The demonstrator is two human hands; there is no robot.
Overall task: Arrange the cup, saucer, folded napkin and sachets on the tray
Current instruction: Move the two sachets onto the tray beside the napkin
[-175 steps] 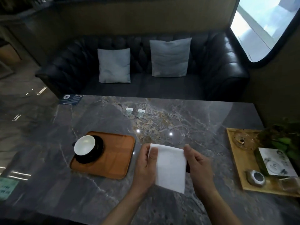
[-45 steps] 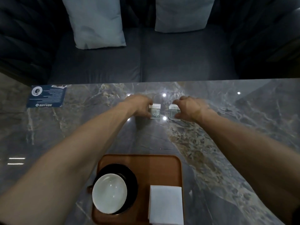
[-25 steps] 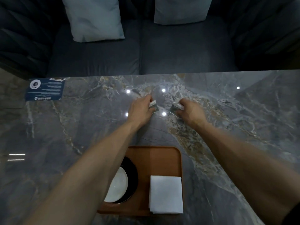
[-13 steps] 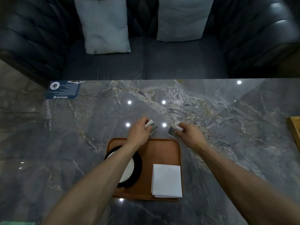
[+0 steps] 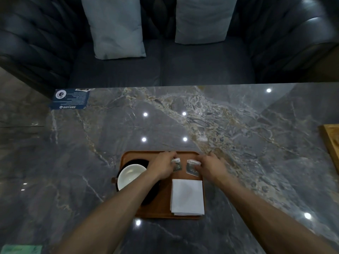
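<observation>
- Nearest to us on the tray [image 5: 165,211] is the folded napkin [image 5: 187,197], lying flat in the near right part, edges roughly square to the tray.
- Left of it is the white cup [image 5: 131,176] sitting on the dark saucer [image 5: 150,195]. Our left forearm crosses over both, so part of the saucer is hidden.
- A bit farther, over the far half of the tray, our left hand [image 5: 163,166] pinches the left sachet [image 5: 177,165] by its top edge, so the packet hangs down toward the tray floor. Can't tell if its bottom edge touches the wood yet.
- Just beside it, our right hand [image 5: 211,167] grips the right sachet [image 5: 192,167] the same way, fingers closed on the upper end.
- The thing that matters for the next move, we reckon: both sachets are right under their own hands, long axes pointing roughly away from us, and the free spot is the strip of tray just beyond the napkin. So it's probably a short drop and let go, side by side, not a reach.
- Beyond the tray the bench [image 5: 238,125] is bare marble, with a blue card [image 5: 70,99] at the far left corner.
- Past that is the sofa [image 5: 165,70].
</observation>
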